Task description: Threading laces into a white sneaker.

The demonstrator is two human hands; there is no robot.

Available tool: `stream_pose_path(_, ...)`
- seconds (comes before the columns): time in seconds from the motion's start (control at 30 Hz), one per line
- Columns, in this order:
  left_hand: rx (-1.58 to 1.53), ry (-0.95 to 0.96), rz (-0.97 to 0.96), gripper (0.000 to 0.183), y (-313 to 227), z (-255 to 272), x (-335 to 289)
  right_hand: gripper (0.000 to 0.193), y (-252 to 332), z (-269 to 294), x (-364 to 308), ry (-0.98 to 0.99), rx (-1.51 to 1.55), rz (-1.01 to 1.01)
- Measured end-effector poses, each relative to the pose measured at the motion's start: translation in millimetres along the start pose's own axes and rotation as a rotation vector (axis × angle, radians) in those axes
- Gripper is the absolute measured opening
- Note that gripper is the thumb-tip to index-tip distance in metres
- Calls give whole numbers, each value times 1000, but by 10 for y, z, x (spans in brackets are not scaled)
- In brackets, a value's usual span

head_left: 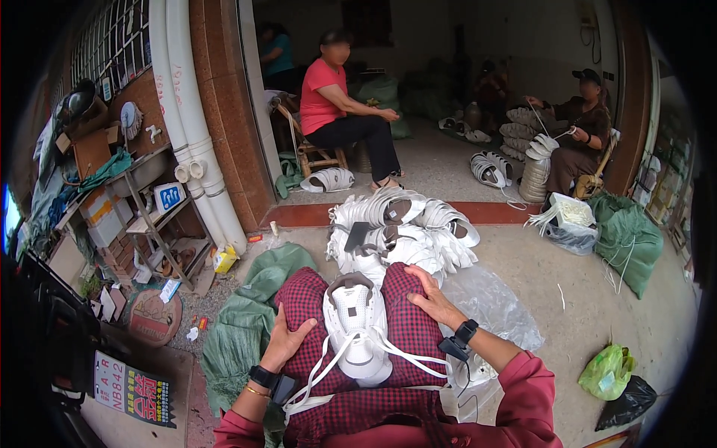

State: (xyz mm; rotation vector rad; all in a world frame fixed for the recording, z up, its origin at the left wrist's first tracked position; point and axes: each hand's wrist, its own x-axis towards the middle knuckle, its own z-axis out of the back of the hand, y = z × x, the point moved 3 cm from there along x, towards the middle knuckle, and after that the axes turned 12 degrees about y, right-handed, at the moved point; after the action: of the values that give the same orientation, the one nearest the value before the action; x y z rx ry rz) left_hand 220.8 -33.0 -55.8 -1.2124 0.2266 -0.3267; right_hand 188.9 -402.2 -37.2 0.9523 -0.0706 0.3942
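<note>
The white shoe (357, 325) lies between the knees, long axis running near to far — left hand (286, 342) and right hand (432, 297) rest released on the thighs either side, equally near.

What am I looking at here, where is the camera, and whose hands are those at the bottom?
No machine is involved. The one picture comes from a wide fisheye camera worn on a person's head, looking down, so straight edges bend near the rim. The forearms in red sleeves entering from the lower edge are the wearer's own. The left hand and right hand rest flat on the knees, which are in red checked trousers; neither hand grips anything. Between them, on the lap, lies a white sneaker with loose white laces trailing down. Just ahead on the concrete floor is a pile of white sneakers, with green sacks and clear plastic sheeting beside it. Other people sit farther back, one handling white shoes too.
</note>
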Motion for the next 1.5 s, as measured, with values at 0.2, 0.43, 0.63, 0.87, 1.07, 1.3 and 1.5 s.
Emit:
stream_pose_path(0.2,-35,3,-13,114,17,1,2,64,27,-2,-14,-18,23,-10)
stream_pose_path(0.43,-53,3,-6,115,49,8,14,64,44,-6,-14,-2,26,-14)
stream_pose_path(0.63,-50,-17,-6,112,59,1,5,64,17,-15,-11,-6,46,-13)
stream_pose_path(0.87,-27,-34,-12,110,0,-12,-14,63,29,-14,-25,-5,57,-13)
stream_pose_path(1.07,-74,-15,-6,111,1,-10,-8,62,33,-19,-21,-13,64,-16)
stream_pose_path(1.3,-50,-13,-13,112,-26,-13,-10,62,37,-14,-7,-18,62,-6)
stream_pose_path(1.5,-93,-19,-8,114,62,-12,-5,63,48,-22,-22,-20,51,-25)
